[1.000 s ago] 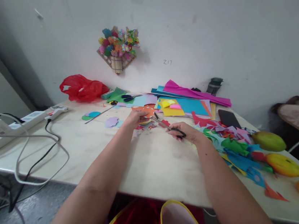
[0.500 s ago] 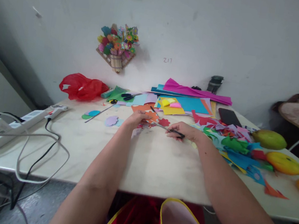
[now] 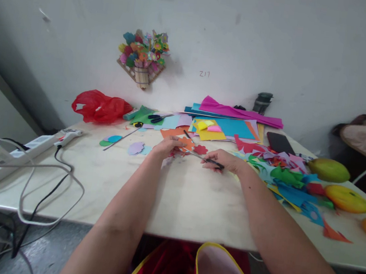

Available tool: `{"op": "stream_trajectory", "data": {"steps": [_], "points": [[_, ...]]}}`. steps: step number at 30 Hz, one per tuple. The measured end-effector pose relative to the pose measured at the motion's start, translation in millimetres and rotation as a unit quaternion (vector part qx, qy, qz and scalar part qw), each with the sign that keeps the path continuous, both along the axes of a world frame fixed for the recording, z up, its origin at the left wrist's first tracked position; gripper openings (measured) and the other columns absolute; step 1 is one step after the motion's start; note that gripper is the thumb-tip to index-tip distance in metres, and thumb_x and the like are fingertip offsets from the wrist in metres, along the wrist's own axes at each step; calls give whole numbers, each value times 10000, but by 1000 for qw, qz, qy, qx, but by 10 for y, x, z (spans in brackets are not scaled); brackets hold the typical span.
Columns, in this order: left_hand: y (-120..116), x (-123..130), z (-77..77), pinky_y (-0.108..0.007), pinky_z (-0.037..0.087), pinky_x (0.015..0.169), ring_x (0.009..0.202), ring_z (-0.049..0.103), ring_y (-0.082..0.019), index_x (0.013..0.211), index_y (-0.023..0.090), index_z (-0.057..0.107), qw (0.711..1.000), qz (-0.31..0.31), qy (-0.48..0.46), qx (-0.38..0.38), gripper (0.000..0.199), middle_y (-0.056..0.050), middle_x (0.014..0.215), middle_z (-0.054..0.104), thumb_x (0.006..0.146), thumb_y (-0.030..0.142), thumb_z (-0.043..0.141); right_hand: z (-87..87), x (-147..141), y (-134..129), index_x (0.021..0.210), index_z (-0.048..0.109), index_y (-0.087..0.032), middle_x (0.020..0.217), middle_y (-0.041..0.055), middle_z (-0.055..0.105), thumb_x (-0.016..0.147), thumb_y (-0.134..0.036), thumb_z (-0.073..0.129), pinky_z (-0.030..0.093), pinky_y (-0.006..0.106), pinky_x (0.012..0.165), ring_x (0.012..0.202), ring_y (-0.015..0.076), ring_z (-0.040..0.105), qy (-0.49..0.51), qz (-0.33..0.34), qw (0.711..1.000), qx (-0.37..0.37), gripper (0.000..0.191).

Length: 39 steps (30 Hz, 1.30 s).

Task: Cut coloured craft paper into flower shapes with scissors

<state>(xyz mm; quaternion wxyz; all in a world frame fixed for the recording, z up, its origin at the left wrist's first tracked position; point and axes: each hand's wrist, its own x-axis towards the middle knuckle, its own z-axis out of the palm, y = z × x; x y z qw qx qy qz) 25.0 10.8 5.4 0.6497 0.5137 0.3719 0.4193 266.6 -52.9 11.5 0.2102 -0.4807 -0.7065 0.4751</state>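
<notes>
My right hand (image 3: 219, 160) is closed around the black handles of a pair of scissors (image 3: 197, 155), whose thin blades point left toward my other hand. The fingers of my left hand (image 3: 169, 145) pinch together by the blade tips; what they hold is too small to make out. An orange paper flower (image 3: 186, 144) shows right behind the blades, beside those fingertips. Close by lies a red paper flower (image 3: 200, 149). Small red scraps lie beneath my left fingers. Left of that hand rests a lilac scalloped paper shape (image 3: 136, 148).
Paper scraps (image 3: 275, 175) and yellow-green fruits (image 3: 347, 199) cover the right side. Coloured sheets (image 3: 227, 127), a second pair of scissors (image 3: 156, 118) and a red plastic bag (image 3: 101, 107) lie at the back. A power strip (image 3: 31, 145) with loose cables stands left.
Both hands and the scissors stay in nearly the same place. My right hand and the scissors have shifted very slightly left.
</notes>
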Motion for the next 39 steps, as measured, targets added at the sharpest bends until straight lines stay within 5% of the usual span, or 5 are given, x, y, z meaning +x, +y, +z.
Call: {"op": "stream_trajectory", "data": {"steps": [39], "points": [[-2, 9, 25, -302, 551, 552, 566, 658, -191, 709, 76, 668, 999, -4, 31, 19, 124, -104, 697, 681, 623, 122, 745, -46, -58, 45, 913, 701, -117, 521, -43, 504, 647, -519, 761, 266, 209, 412, 420, 54, 393, 14, -1, 1000, 27, 486]]}}
